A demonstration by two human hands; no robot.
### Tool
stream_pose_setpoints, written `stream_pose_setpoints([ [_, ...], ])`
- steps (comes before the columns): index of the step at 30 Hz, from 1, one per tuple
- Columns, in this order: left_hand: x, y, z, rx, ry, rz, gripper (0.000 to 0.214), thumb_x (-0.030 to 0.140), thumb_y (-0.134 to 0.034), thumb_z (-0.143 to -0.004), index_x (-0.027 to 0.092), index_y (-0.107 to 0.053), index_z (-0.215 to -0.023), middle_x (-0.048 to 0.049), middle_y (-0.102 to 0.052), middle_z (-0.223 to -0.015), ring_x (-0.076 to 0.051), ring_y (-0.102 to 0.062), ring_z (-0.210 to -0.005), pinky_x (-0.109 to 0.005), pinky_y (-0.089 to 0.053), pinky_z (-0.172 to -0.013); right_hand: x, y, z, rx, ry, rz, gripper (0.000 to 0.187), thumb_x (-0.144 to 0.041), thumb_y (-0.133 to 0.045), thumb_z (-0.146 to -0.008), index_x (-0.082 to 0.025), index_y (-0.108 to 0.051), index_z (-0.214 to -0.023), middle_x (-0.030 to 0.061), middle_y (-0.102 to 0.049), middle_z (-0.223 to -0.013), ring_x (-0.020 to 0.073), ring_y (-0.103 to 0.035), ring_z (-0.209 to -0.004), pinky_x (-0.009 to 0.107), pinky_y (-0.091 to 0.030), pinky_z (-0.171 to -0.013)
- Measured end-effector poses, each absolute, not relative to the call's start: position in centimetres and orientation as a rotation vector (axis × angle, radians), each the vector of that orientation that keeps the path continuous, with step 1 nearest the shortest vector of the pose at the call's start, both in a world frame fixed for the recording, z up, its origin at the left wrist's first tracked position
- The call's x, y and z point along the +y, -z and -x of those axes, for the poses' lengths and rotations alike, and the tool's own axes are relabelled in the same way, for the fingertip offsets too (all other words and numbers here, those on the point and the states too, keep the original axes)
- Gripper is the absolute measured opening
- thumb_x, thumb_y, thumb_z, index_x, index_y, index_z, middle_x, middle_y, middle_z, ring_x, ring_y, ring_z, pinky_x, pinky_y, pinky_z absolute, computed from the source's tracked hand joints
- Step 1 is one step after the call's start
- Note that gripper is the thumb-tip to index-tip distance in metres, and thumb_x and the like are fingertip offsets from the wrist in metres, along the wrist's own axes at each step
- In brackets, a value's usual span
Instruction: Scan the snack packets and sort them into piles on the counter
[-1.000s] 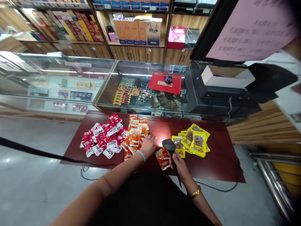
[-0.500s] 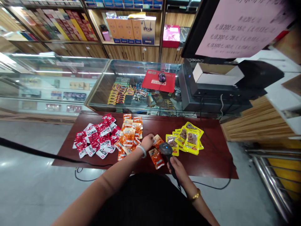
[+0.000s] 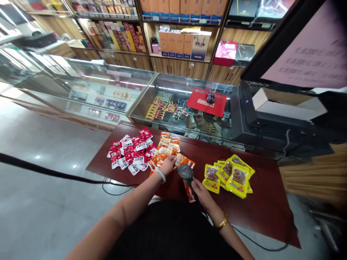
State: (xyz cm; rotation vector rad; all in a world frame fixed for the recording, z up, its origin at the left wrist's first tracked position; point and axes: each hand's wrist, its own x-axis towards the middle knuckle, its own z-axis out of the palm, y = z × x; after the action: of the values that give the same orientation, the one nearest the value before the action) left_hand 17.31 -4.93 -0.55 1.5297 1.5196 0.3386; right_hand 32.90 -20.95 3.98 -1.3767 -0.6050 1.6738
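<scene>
My left hand (image 3: 167,165) pinches the end of an orange snack packet (image 3: 185,160), at the right edge of a pile of orange packets (image 3: 164,153). In my right hand (image 3: 202,195) is a black handheld barcode scanner (image 3: 185,172), its head just below the pinched packet. Another orange packet (image 3: 189,192) lies on the dark red table, partly hidden by the scanner and my right hand. Left of the orange pile is a heap of red and white packets (image 3: 131,150). Yellow packets (image 3: 235,177) overlap to the right of my right hand.
The dark red table (image 3: 173,189) stands against a glass display counter (image 3: 173,124). On the counter are a red mouse pad (image 3: 199,103), a computer mouse (image 3: 210,98) and an open white box (image 3: 288,106) on dark equipment. A black cable (image 3: 67,174) crosses at left.
The view has swung to the left. Relative to the table, my left hand with the orange packet has moved left toward the orange pile, and the scanner has moved left with it.
</scene>
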Motion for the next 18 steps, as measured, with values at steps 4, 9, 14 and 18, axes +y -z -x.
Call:
stream_pose_setpoints([
  [4,-2.4,-0.3,-14.8,1.572,-0.356,-1.57,0.029,0.032,-0.04,-0.09,0.017,-0.062,-0.081,-0.0023,-0.061,-0.067,-0.014,-0.057,-0.063,-0.025,-0.046,-0.064,-20.6,-3.6,-32.4,-0.587,-1.672,1.402,0.05,-0.067,-0.061,-0.075,-0.021,-0.061,-0.092,-0.0049,-0.054,-0.057,0.0087,-0.043,-0.04,0.022,-0.032,-0.039],
  [9,1.8,-1.8,-12.5,1.748,-0.287,-1.673,0.026,0.033,-0.044,-0.089,0.018,-0.066,-0.092,-0.0079,-0.068,-0.082,-0.019,-0.061,-0.077,-0.028,-0.043,-0.071,-20.7,-4.0,-32.2,-0.506,-1.679,1.41,0.05,-0.068,-0.062,-0.073,-0.022,-0.061,-0.094,-0.0055,-0.054,-0.058,0.009,-0.042,-0.04,0.022,-0.033,-0.038],
  [14,3.5,-2.5,-12.5,1.897,-0.199,-1.837,0.029,0.031,-0.05,-0.086,0.019,-0.062,-0.109,-0.0109,-0.067,-0.101,-0.023,-0.061,-0.095,-0.031,-0.043,-0.082,-21.8,-4.3,-32.6,-0.434,-1.608,1.417,0.051,-0.066,-0.065,-0.072,-0.021,-0.061,-0.096,-0.0056,-0.053,-0.056,0.0104,-0.044,-0.042,0.024,-0.037,-0.043],
  [18,1.9,-2.9,-15.1,1.881,-0.337,-2.161,0.037,0.029,-0.05,-0.086,0.018,-0.054,-0.121,-0.014,-0.058,-0.119,-0.028,-0.051,-0.113,-0.038,-0.036,-0.098,-23.4,-4.2,-33.9,-0.371,-1.518,1.444,0.045,-0.065,-0.064,-0.074,-0.021,-0.059,-0.081,-0.0044,-0.054,-0.057,0.0109,-0.045,-0.045,0.024,-0.037,-0.046],
])
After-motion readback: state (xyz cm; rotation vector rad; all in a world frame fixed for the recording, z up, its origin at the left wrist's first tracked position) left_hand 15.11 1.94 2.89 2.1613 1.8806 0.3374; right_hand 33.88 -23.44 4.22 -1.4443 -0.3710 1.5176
